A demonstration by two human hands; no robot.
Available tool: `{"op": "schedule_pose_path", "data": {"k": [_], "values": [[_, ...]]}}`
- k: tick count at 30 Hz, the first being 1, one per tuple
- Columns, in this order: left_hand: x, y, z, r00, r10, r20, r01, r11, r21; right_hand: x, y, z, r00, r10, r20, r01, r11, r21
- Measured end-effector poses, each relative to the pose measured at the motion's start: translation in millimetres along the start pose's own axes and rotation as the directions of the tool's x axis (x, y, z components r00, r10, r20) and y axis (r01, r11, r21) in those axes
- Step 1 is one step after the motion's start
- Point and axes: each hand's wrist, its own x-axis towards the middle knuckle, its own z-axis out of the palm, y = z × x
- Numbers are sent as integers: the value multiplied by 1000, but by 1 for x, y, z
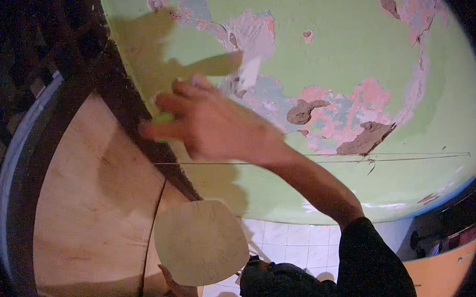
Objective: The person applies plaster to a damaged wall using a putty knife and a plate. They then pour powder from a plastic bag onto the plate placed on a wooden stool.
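My right hand (214,120), blurred by motion, is raised in front of a green wall (346,38) with peeling paint. Its fingers are curled around what looks like a putty knife (250,73). Only the pale flat blade shows, close to a whitish smeared patch (253,33); the handle is mostly hidden by the hand. Low in the view, my left hand (180,291) grips a pale, rounded flat board (201,243) at its near left edge. Most of that hand is hidden beneath the board.
Brown bare spots (365,138) and pink patches break the wall's paint. A thin string (315,160) runs across it. On the left, a wooden panel (94,206) sits in a dark frame (132,106). White floor tiles (292,240) and an orange cabinet (447,272) lie below.
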Motion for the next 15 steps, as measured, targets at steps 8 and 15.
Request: {"op": "schedule_pose_path", "data": {"k": [8, 15], "values": [[33, -51, -189, 904, 224, 364, -22, 875, -483, 26, 8, 13, 998, -27, -51, 24, 998, -55], [-21, -10, -7, 830, 467, 304, -543, 799, 257, 18, 37, 18, 989, 60, -132, -71, 994, -78]]}}
